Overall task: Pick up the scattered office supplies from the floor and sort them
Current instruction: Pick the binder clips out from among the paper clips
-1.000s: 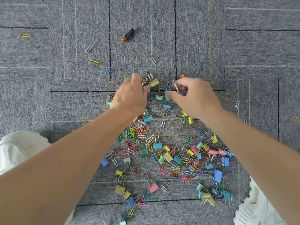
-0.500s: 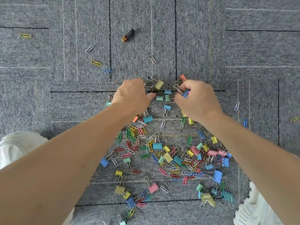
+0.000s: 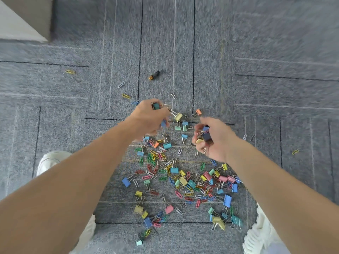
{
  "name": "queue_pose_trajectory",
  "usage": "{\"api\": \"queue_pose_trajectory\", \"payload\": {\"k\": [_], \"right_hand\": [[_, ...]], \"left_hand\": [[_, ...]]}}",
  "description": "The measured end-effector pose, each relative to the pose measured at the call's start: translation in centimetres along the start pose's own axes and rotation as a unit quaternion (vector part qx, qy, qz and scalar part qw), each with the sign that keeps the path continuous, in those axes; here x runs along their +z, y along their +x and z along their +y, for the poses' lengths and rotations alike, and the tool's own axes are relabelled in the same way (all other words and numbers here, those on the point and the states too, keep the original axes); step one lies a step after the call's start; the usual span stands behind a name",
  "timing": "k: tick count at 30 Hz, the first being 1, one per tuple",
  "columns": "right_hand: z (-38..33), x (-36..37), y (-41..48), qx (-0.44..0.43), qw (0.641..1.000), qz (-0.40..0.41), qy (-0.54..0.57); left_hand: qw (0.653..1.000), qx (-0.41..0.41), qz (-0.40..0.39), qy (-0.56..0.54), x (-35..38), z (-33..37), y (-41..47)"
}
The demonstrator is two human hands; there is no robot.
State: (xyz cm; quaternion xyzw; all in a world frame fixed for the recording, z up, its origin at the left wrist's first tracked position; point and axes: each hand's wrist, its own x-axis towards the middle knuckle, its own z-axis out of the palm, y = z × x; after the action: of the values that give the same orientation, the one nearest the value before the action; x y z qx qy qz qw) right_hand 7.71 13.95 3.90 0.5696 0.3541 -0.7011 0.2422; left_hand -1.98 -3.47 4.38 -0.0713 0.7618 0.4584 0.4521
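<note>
Several coloured binder clips and paper clips lie scattered on the grey carpet between my feet. My left hand is raised above the far end of the pile, its fingers curled round several binder clips, a green one showing at the top. My right hand is turned palm-up, cupping a dark blue binder clip and a yellow one. A yellow binder clip and an orange one lie on the carpet between and beyond the hands.
A battery lies further out on the carpet, with stray paper clips around it. My white shoes stand at the left and the lower right. A pale wall base shows at the top left.
Both hands have lifted off the carpet with binder clips gathered in them. The right hand has turned palm-up. The view has tilted so more floor shows beyond the battery.
</note>
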Motion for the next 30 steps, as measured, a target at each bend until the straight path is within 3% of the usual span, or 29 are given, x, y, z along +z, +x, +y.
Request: {"api": "queue_pose_trajectory", "payload": {"k": [3, 8, 12, 16, 19, 23, 26, 30], "right_hand": [[-0.7, 1.3, -4.8, 0.018, 0.996, -0.019, 0.083], [-1.8, 4.6, -15.8, -0.024, 0.983, -0.075, 0.163], [-1.2, 7.4, -25.8, -0.062, 0.964, -0.149, 0.209], [1.2, 9.5, -35.0, -0.081, 0.928, -0.241, 0.274], [3.9, 10.8, -41.2, -0.082, 0.921, -0.286, 0.253], [7.2, 13.7, -48.4, -0.12, 0.938, -0.281, 0.166], [9.2, 16.8, -53.5, -0.166, 0.941, -0.289, 0.063], [11.4, 22.6, -59.9, -0.23, 0.914, -0.327, -0.07]], "left_hand": [[0.997, -0.022, 0.006, -0.069, -2.0, 2.6, -5.1], [0.975, -0.055, 0.019, -0.215, -6.6, 7.2, -15.8], [0.925, -0.013, 0.011, -0.381, -10.2, 11.0, -26.0], [0.837, 0.065, 0.01, -0.544, -11.9, 13.6, -37.1], [0.795, 0.094, -0.01, -0.599, -12.5, 13.5, -44.8], [0.821, 0.145, -0.004, -0.553, -13.9, 12.3, -53.8], [0.858, 0.184, 0.063, -0.475, -16.0, 12.0, -60.0], [0.874, 0.219, 0.169, -0.399, -20.7, 12.6, -67.5]]}}
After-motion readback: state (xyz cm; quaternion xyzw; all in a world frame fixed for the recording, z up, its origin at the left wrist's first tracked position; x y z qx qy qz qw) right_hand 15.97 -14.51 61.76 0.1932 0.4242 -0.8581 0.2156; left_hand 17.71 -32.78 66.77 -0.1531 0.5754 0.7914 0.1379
